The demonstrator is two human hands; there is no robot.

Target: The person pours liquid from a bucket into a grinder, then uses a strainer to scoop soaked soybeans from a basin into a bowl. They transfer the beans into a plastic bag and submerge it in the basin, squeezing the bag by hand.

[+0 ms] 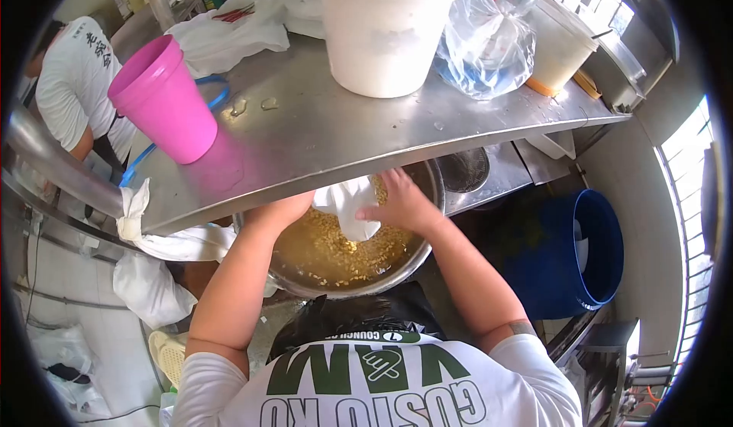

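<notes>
the metal basin [421, 265] is positioned below the front edge of the upper worktop [282, 133], directly ahead of the operator. it contains cloudy liquid and a mass of yellow pieces [343, 261]. a white, pliable-looking item [353, 209] is located inside the basin, over the yellow pieces, with its lower end among them; its upper part passes behind the worktop edge.

right hand [401, 204]: located over the right side of the basin, beside the white item. fingers and thumb are apart; the thumb extends to the item's right edge. left hand [284, 209]: located at the left side of the basin, near the white item. its fingers are hidden by the worktop edge; whether they are apart or clamped on anything cannot be told.

upper worktop, left to right: a pink bucket [164, 103], a large white bucket [382, 41], a knotted clear plastic bag [489, 45] and a pale tub [561, 45]. a blue strap [145, 156] runs behind the pink bucket. a white cloth [133, 212] is wrapped at the worktop's left corner.

a blue barrel [534, 263] stands to the right of the basin. a co-worker [76, 83] in a white shirt leans forward at far left.
</notes>
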